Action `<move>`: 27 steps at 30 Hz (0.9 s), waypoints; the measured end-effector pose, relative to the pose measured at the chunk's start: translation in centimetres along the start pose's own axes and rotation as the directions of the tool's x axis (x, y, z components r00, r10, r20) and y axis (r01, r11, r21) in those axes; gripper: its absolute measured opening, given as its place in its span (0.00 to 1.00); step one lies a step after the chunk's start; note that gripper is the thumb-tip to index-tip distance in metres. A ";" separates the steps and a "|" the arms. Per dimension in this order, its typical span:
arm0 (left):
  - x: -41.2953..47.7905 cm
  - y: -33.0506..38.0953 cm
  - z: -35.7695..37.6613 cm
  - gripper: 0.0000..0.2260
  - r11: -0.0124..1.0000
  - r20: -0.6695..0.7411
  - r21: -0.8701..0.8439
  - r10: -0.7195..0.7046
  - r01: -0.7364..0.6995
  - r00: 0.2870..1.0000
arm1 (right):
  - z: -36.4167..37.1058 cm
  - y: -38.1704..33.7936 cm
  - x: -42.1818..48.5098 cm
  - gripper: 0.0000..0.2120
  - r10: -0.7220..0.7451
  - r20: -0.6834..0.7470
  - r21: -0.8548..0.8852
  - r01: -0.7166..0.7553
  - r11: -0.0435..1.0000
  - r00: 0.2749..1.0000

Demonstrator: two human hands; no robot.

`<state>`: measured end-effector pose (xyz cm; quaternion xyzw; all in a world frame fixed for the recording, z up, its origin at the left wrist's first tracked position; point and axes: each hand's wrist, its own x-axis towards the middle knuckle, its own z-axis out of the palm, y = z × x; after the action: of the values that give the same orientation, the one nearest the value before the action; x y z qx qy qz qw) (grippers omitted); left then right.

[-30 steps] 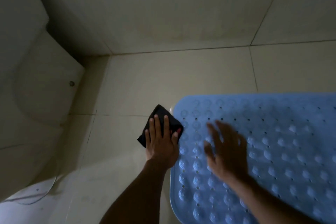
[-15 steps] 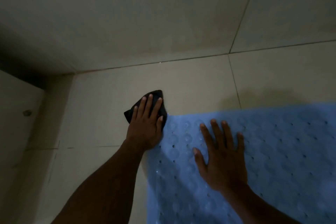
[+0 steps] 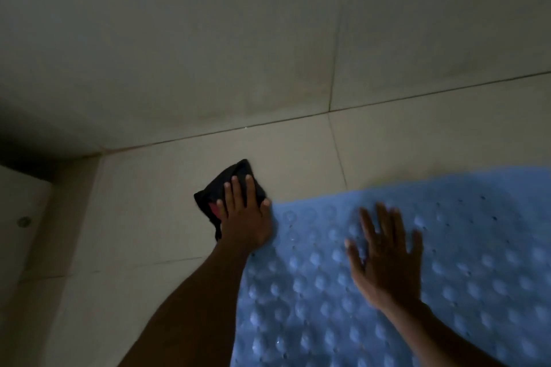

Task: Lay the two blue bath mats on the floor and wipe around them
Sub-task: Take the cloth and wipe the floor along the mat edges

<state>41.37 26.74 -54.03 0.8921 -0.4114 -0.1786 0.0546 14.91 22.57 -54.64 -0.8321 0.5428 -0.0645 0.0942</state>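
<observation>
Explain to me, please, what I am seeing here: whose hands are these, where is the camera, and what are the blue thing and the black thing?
There is no machine here. A person wears one camera on the head, looking forward and down, so you see that person's two arms. The surface is a tiled floor that meets a wall. The blue thing is a bath mat with round bumps and small holes, lying on the floor; only one mat is in view. The left hand presses a black cloth flat on the tile beside the mat's corner, fingers straight. The right hand lies spread on the mat, slightly blurred, and holds nothing.
</observation>
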 end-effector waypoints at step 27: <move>-15.6 8.0 8.5 0.32 0.999 -0.170 0.005 -0.048 0.050 0.984 | -0.7 -3.3 3.7 0.28 -0.267 -0.200 0.108 0.292 0.950 0.943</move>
<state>23.21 33.71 -55.75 0.9142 -0.3839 -0.1012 0.0809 19.17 20.44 -53.15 -0.8830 0.4195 -0.1903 0.0903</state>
